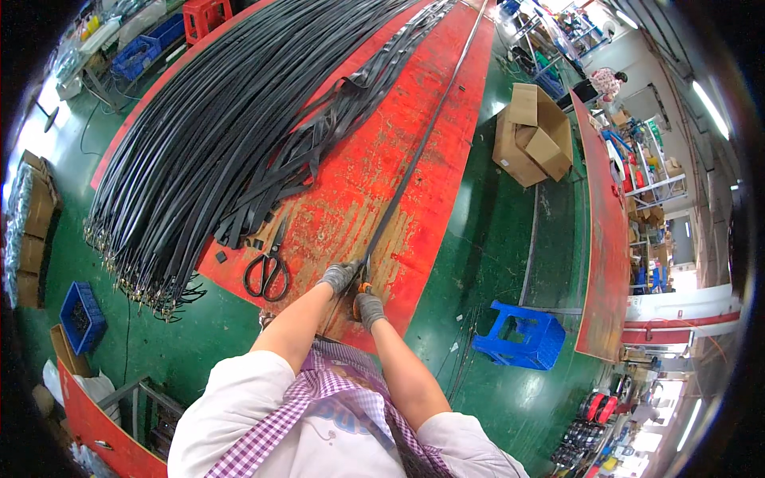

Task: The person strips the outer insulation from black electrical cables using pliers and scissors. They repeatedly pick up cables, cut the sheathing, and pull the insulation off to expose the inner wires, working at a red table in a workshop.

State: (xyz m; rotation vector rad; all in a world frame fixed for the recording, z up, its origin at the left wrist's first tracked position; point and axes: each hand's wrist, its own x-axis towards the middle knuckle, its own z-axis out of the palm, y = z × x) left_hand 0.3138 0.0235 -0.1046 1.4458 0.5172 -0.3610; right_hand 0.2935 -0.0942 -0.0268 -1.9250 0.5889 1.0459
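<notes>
A long flat black strap (408,177) runs down the worn red tabletop (358,171) toward me. My left hand (341,276), in a grey glove, is closed on the strap's near end. Just right of it, my gloved right hand (368,308) is closed around a small tool with orange on its handle (364,287); its kind is mostly hidden by the fingers. Black-handled scissors (268,271) lie on the table left of my hands. Small black cut pieces (253,243) are scattered near the blades.
A thick bundle of black cables (215,119) covers the table's left side, beside a heap of flat black straps (319,131). A blue stool (522,338) and an opened cardboard box (532,135) stand on the green floor at right. A blue crate (82,319) sits at left.
</notes>
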